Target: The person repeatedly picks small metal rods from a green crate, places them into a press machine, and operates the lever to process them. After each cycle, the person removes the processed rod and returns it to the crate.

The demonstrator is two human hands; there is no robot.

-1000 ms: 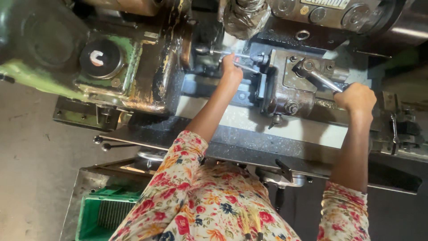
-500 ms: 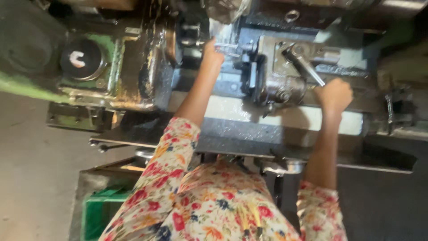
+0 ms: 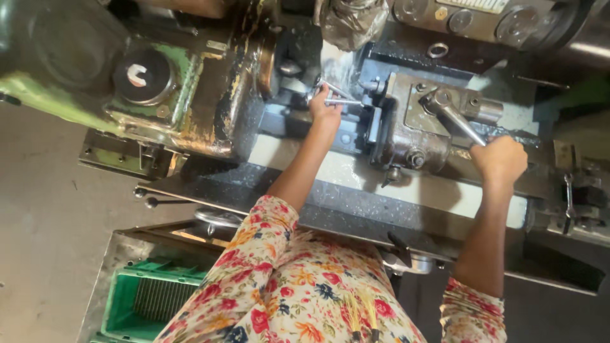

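Observation:
My left hand (image 3: 326,107) reaches into the middle of a lathe-like machine and pinches a thin metal rod (image 3: 341,100) that lies just right of the round chuck (image 3: 267,63). My right hand (image 3: 502,159) is closed around the end of a long steel lever (image 3: 459,121) that rises from the grey tool block (image 3: 422,124). Both arms wear floral sleeves.
A worn green machine housing (image 3: 159,82) with a round black knob fills the left. A pale bed rail (image 3: 406,184) runs under my arms. A green plastic crate (image 3: 149,298) with metal pieces stands at lower left on a concrete floor (image 3: 38,222). Dials line the top right.
The view has shifted slightly. My left hand stays at the rod near the chuck, and my right hand keeps hold of the lever, with its position nearly the same.

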